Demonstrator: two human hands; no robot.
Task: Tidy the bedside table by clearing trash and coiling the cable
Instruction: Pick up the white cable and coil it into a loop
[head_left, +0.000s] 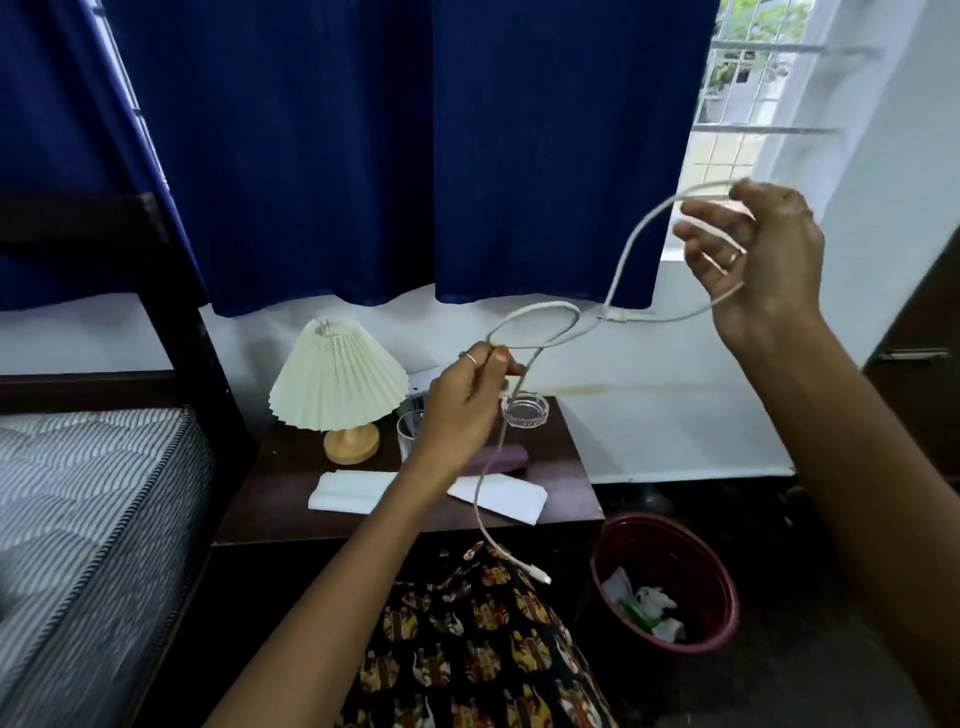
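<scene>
Pinching a small loop of the white cable (535, 332) between thumb and forefinger, the left hand (460, 410) is raised above the bedside table (291, 514). The right hand (758, 260), held higher near the curtain (405, 145), has its fingers loosely curled around a larger loop. One cable end dangles below the table edge. Folded tissues (348, 491) lie on the table; a red bin (670, 582) beside it holds crumpled trash.
</scene>
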